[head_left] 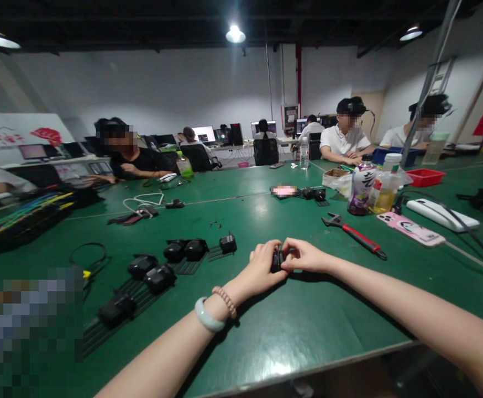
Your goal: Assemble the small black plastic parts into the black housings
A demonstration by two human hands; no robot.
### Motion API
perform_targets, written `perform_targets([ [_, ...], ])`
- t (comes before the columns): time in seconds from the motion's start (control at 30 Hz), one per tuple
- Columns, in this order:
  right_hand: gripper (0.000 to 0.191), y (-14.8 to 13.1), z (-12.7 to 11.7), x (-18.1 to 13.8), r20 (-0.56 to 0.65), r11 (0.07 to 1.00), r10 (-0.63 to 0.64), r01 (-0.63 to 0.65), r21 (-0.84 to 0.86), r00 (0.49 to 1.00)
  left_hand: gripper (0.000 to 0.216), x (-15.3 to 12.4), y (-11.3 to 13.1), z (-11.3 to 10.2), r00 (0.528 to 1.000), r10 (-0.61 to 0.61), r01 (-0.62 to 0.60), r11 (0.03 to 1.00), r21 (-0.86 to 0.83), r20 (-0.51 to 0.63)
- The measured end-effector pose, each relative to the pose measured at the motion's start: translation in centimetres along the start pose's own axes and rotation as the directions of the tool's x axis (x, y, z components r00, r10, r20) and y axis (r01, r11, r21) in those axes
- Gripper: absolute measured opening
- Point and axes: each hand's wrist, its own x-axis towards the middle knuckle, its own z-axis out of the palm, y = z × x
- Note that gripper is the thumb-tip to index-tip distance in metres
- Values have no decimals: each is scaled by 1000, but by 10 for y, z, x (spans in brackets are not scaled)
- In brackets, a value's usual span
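Observation:
A small black plastic part (pixel 278 261) is held between both hands just above the green table (pixel 245 348); its exact kind is hard to tell. My left hand (pixel 264 265) wraps its fingers over the part's left side. From the right, my right hand (pixel 302 256) pinches it between thumb and fingers. Left of my hands lie similar black parts: a small one (pixel 227 243), a pair of rounded ones (pixel 185 250), and more (pixel 154 273) on ribbed black pieces (pixel 115 312). Tiny dark bits (pixel 215 224) are scattered beyond them.
An adjustable wrench (pixel 355 235) with a red handle lies right of my hands. Past it are a pink phone case (pixel 411 229), a white power bank (pixel 442 215) with cables, a purple bottle (pixel 361 185) and a red tray (pixel 425 177). Co-workers sit across the table.

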Motion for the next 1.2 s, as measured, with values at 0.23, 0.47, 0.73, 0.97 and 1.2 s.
perform_targets([
  [0.23, 36, -1, 4, -2, -32, 997, -8, 10, 79, 999, 52, 1, 2, 1, 1000, -5, 5, 1000, -14, -10],
  [0.47, 27, 1, 2, 0, -103, 991, -50, 37, -131, 993, 57, 0, 5, 1, 999, -37, 36, 999, -29, -18],
  [0.73, 36, -1, 9, 0, -203, 944, -92, 20, -331, 975, 58, -1, 4, 0, 999, -41, 40, 998, -39, -16],
  [0.97, 38, -3, 10, -14, -166, 954, -216, 172, -244, 962, 60, -2, 2, 2, 999, -40, 40, 999, -28, -18],
  [1.2, 24, -6, 8, -17, -102, 918, -280, 236, -318, 955, 63, -2, 2, 2, 999, -52, 52, 997, -60, -4],
])
